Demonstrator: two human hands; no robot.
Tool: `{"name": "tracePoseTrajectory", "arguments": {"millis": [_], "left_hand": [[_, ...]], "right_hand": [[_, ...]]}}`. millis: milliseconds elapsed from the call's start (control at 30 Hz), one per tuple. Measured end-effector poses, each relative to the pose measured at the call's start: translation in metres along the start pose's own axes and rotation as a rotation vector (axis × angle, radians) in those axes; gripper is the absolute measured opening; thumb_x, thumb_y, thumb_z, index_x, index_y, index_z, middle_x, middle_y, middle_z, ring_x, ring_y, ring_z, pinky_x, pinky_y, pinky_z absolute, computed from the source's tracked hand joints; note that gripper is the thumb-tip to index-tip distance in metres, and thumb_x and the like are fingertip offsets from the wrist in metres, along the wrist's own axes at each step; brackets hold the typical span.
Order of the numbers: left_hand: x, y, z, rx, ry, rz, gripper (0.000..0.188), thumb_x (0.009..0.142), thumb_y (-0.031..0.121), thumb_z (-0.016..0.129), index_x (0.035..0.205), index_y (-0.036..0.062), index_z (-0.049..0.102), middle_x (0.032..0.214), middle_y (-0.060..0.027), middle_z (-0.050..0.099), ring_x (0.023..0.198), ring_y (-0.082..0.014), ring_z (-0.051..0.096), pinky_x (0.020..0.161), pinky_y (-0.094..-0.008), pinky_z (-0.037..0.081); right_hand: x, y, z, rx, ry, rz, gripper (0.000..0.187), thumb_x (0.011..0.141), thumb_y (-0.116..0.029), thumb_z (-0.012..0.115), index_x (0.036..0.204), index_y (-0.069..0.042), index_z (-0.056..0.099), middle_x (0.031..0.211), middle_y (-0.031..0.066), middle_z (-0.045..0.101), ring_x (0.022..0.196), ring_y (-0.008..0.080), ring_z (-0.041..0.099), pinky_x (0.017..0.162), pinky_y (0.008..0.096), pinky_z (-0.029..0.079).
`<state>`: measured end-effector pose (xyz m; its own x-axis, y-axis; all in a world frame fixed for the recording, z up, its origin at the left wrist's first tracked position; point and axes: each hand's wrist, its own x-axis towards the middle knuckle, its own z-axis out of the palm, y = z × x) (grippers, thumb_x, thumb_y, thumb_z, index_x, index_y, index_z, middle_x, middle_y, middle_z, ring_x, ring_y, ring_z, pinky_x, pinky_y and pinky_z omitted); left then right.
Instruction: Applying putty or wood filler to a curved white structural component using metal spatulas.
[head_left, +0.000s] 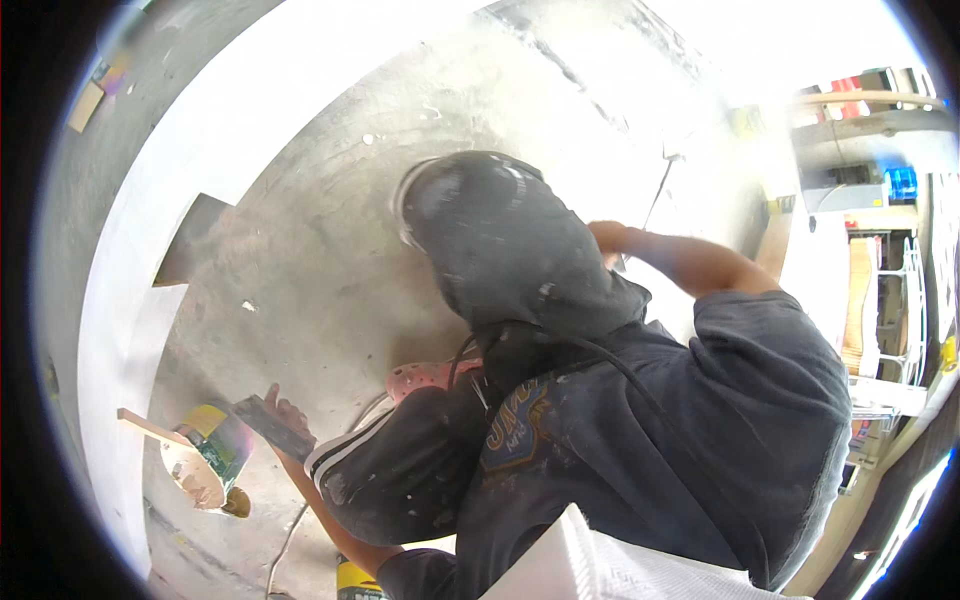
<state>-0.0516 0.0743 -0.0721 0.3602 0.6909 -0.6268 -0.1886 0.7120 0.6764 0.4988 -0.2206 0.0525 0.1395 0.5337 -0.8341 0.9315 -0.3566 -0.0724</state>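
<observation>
At the lower left, my left hand is closed round a dark, flat rectangular tool, with one finger stretched along it. Just left of it is a cut-open yellow and green container with pale pinkish residue inside. A wooden stick juts out of that container. On the other side, my right hand is beside my raised knee, its fingers mostly hidden behind the dark trousers. A small pale edge shows under that hand, too little to name.
A long white strip curves along the left over the grey, spattered floor, with a dark patch at its edge. I crouch, a pink clog showing. Shelves stand right; a yellow container is at the lower edge.
</observation>
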Motion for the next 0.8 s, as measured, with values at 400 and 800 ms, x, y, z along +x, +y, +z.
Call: {"name": "tracePoseTrajectory", "arguments": {"millis": [400,800], "left_hand": [[0.002,0.013,0.063,-0.080,0.398,-0.154,0.041,0.086,0.037,0.044,0.117,0.0098,0.045,0.063,-0.0027,0.055,0.033,-0.0115,0.037,0.030,-0.0233,0.034],[-0.004,0.039,0.149,0.303,0.582,-0.276,0.051,0.085,0.050,0.040,0.111,0.0075,0.051,0.052,-0.0006,0.047,0.033,-0.0101,0.035,0.030,-0.0240,0.029]], "right_hand": [[0.201,0.222,-0.191,1.342,1.387,0.352,0.029,0.070,-0.018,0.058,0.094,-0.004,0.060,0.086,0.0185,0.062,0.083,0.0280,0.060,0.071,0.0355,0.045],[0.299,0.308,-0.314,1.372,1.822,0.232,0.013,0.072,-0.011,0.054,0.080,-0.002,0.060,0.067,0.0151,0.061,0.060,0.0275,0.059,0.055,0.0355,0.045]]}}
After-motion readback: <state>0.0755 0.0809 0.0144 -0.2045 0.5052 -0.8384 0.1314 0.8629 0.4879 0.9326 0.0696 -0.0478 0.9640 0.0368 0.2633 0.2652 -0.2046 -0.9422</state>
